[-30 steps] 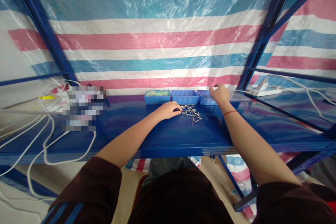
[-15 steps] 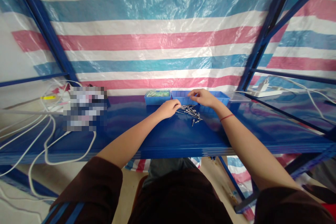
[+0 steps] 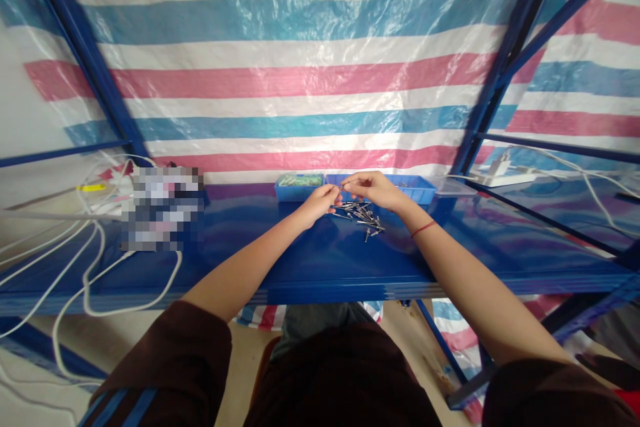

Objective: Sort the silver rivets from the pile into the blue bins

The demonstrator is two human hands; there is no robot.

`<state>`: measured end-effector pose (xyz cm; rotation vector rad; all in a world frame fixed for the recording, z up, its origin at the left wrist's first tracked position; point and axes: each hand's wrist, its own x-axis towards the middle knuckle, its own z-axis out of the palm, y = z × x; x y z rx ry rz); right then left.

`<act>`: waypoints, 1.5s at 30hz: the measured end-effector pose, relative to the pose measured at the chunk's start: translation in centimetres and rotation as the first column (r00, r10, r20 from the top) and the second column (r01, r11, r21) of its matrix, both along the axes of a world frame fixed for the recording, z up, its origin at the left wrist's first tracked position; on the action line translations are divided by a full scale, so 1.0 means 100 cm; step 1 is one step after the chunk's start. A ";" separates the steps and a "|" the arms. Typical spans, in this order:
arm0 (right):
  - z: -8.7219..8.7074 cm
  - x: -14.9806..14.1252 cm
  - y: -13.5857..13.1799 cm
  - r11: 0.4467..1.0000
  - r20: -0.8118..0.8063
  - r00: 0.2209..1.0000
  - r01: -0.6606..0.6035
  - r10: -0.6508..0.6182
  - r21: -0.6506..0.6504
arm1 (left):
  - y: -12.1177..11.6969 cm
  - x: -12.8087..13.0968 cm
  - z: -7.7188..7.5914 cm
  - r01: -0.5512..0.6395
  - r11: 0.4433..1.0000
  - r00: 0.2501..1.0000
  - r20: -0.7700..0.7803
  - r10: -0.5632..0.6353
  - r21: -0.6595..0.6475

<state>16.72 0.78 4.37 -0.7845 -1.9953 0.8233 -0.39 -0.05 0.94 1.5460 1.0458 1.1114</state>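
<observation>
My left hand point(image 3: 323, 204) is closed in a pinch above the left end of a loose pile of thin metal pins, like blind rivets point(image 3: 363, 212). Close to its fingertips, my right hand point(image 3: 373, 189) is pinched too, in front of the long blue bin point(image 3: 420, 195). Whatever lies between the fingers is too small to make out. A couple of the pins lie apart at the pile's near side. To the left of the long bin stands a smaller blue bin point(image 3: 285, 195) with pale green packets point(image 3: 301, 179) in it.
A clear plastic lid point(image 3: 455, 187) lies right of the bins, near a white power strip point(image 3: 505, 177). White cables point(image 3: 95, 260) loop over the left of the blue table point(image 3: 320, 273), beside a blurred patch. Blue posts and a striped sheet point(image 3: 300, 80) enclose the back.
My right hand has moved left and its fingertips now meet those of my left hand. My left hand has shifted slightly left, its fingers turned up a little.
</observation>
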 end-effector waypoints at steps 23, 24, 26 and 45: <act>-0.001 -0.010 -0.002 0.974 0.026 0.997 0.072 -0.079 0.217 | -0.003 0.003 0.000 0.031 0.998 0.999 -0.042 -0.029 0.047; -0.001 -0.009 -0.001 0.968 0.021 0.995 0.086 -0.094 0.237 | -0.003 0.002 0.001 0.003 0.997 0.999 -0.039 0.000 0.076; -0.001 -0.007 0.001 0.953 0.011 0.991 0.128 -0.136 0.274 | -0.003 0.000 0.003 -0.057 0.989 0.997 -0.037 0.062 0.139; -0.005 0.068 0.038 0.421 0.084 0.418 0.847 -0.905 0.324 | -0.001 -0.009 -0.007 0.352 0.773 0.648 -0.733 0.205 0.528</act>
